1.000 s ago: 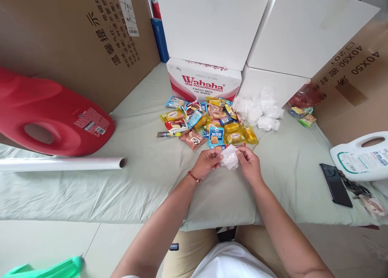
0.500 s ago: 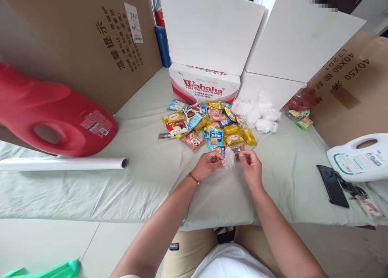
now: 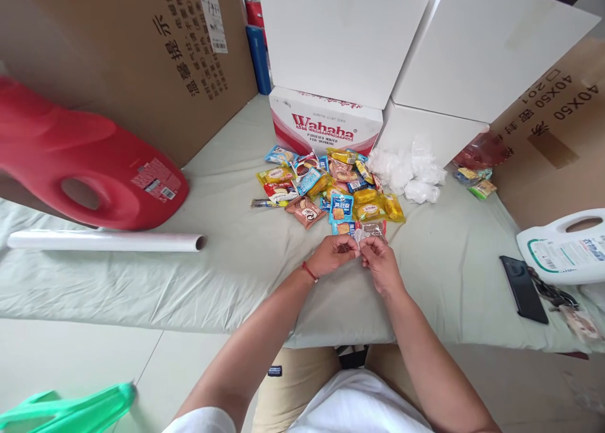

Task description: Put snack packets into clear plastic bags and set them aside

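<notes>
My left hand [image 3: 334, 254] and my right hand [image 3: 379, 261] meet just in front of a heap of wrapped snacks. Both are closed in a pinch on one small, clear crumpled plastic bag [image 3: 360, 235], mostly hidden by the fingers. Right behind the fingers lie a brown snack packet [image 3: 375, 228] with a red edge and a blue snack packet [image 3: 343, 227]. Farther back in the heap are yellow-wrapped snacks [image 3: 369, 210] and a brown round-biscuit packet [image 3: 306, 212]. Several crumpled clear plastic bags [image 3: 422, 190] are piled to the heap's right.
A Wahaha carton [image 3: 326, 123] and white boxes stand behind the snacks. On the left are a red detergent jug [image 3: 89, 168] and a white film roll [image 3: 108, 241]. To the right lie a phone [image 3: 524, 289], keys and a white detergent bottle [image 3: 562, 247].
My right hand has moved left to meet my left hand, and its fingers now pinch the plastic bag too. The bag is gathered smaller between them. The view has shifted slightly.
</notes>
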The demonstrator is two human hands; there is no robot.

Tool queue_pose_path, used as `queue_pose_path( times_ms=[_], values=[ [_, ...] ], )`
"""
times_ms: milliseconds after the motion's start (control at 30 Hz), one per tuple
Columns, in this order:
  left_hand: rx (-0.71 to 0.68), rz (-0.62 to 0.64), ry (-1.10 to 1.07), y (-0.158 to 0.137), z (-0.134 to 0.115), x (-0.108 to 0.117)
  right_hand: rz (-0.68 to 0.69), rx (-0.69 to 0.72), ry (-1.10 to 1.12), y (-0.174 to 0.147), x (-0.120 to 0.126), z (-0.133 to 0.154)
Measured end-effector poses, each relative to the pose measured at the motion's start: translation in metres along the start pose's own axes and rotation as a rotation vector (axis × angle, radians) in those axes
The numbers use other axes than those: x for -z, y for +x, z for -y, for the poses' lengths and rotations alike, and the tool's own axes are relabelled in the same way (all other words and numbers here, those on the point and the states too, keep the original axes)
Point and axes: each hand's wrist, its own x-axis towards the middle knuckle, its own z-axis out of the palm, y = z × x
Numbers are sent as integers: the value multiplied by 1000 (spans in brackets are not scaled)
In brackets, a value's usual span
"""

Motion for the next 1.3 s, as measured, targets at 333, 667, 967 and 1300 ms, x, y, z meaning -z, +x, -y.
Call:
queue_pose_path(
  times_ms=[333, 667, 967, 1300],
  values=[
    [-1, -31, 14, 1, 5, 2, 14, 5, 204, -4, -9, -7],
    [-105, 21, -7, 2, 1, 6, 81, -85, 207, -7, 5, 1],
    [-17, -10, -51, 0, 2, 3, 71, -78, 144, -10, 5, 1],
    [-49, -60, 14, 1, -2, 8, 68, 136, -197, -5, 17, 4]
  ],
)
